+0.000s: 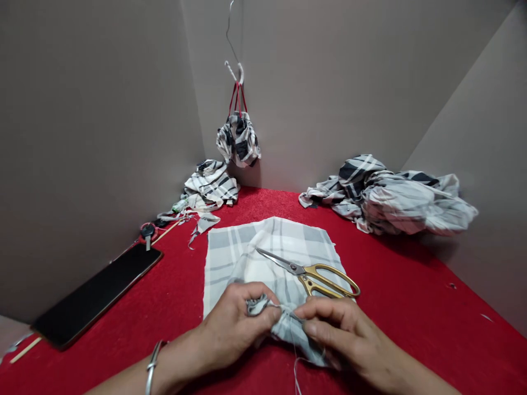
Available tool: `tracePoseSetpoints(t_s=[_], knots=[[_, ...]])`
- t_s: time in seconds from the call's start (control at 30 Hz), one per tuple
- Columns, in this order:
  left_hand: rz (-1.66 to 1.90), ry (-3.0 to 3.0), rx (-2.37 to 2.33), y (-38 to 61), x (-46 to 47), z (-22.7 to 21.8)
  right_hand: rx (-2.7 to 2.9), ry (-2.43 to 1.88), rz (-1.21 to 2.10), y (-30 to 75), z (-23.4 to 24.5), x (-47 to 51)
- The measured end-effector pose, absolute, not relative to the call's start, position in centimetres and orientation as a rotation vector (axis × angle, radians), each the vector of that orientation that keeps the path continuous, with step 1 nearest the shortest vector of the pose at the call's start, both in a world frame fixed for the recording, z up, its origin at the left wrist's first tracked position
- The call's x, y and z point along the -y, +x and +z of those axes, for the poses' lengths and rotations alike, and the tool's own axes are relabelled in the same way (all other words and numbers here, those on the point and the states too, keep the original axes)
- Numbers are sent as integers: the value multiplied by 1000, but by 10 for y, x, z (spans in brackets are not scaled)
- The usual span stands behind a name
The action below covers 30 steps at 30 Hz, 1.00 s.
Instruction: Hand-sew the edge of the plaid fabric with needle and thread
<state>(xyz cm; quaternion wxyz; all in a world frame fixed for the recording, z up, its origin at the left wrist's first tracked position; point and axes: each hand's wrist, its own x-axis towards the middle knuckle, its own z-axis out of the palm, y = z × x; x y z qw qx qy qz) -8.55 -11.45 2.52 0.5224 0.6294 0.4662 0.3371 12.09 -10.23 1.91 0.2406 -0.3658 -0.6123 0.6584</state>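
My left hand is closed, pinching a gathered bunch of grey-and-white plaid fabric close to me. My right hand is closed too, its fingertips pinched on the same bunch right beside the left fingers, with a thin white thread trailing down from it. Under and beyond the hands lies a flat square of the same plaid cloth on the red carpeted surface. Gold-handled scissors rest shut on that cloth, just past my right hand.
A black phone lies at the left, with a wooden stick near it and a key beyond. Plaid fabric piles sit at back left and back right. A plaid pouch hangs from a wall hook.
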Motion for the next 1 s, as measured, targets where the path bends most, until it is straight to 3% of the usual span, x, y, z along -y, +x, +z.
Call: tracePoseSetpoints(t_s=[0.17,0.33,0.57,0.77,1.0], knots=[[1101,2466,-988,-87,117,14,2130,-989,1100,112,31,112],[1253,2814,-901,-86,122,15,2153,-834,638,106,22,120],[1400,2933,-718,-83,126,20,2098,-742,467,104,16,122],[1223,3017,-786,-93,129,28,2128,-702,340,110,11,121],[1327,2981,-901,-95,130,29,2167,-565,-92,117,6,120]])
